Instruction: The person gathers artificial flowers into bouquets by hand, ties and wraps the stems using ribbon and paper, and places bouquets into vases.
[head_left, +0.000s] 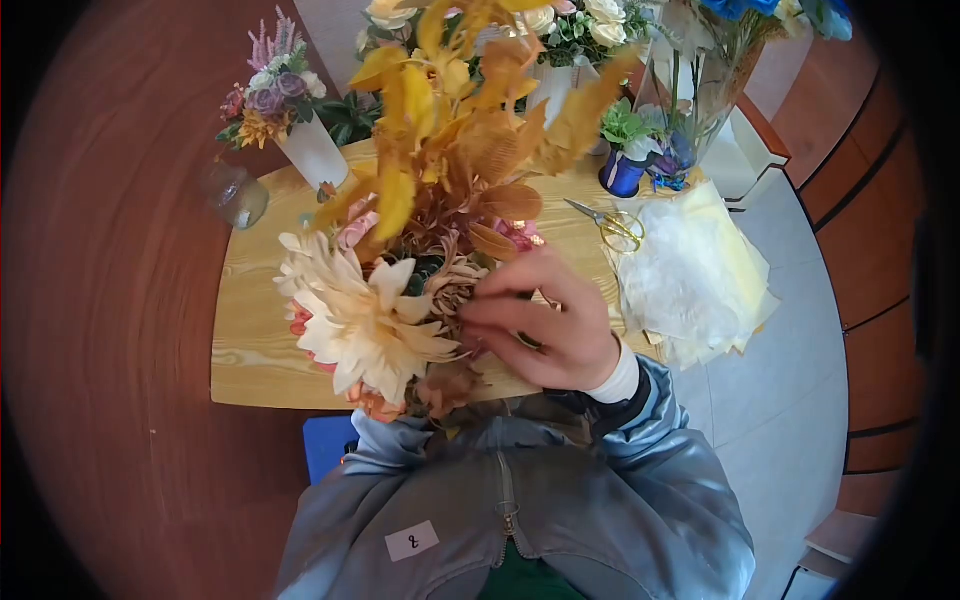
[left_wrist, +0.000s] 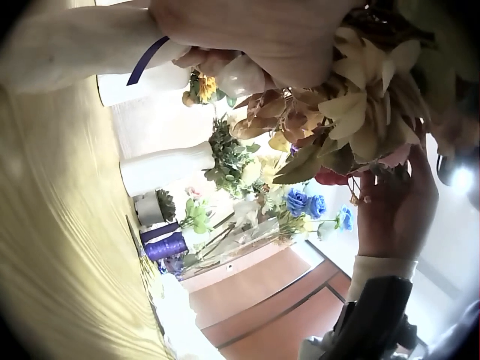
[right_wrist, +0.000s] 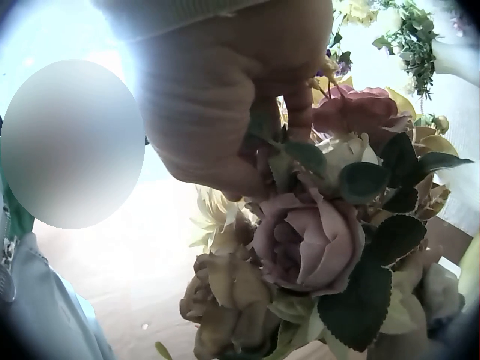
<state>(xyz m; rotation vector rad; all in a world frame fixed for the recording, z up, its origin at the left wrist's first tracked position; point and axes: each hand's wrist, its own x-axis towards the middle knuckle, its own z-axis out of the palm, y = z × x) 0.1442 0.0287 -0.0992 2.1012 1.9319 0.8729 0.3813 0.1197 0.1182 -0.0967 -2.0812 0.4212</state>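
A bouquet of artificial flowers with tall yellow and brown leaves (head_left: 420, 190) stands in front of the person's body. A large cream flower (head_left: 370, 320) faces up at its left side. My right hand (head_left: 555, 320) reaches in from the right, fingertips pinched at a tan-mauve flower (head_left: 455, 292). Seen from the right wrist, the right hand (right_wrist: 217, 105) has its fingers bent among small leaves just above a dusty-pink rose (right_wrist: 307, 244). My left hand (left_wrist: 255, 37) curls round the bouquet from below in the left wrist view; the head view hides it behind the blooms.
Scissors (head_left: 605, 222) with gold handles lie beside a stack of translucent wrapping sheets (head_left: 695, 280) on the wooden table (head_left: 250, 340). Behind stand a white vase (head_left: 315, 150) of flowers, a purple ribbon spool (head_left: 622, 177) and a clear vase (head_left: 705, 110). A glass jar (head_left: 240, 197) is at the left edge.
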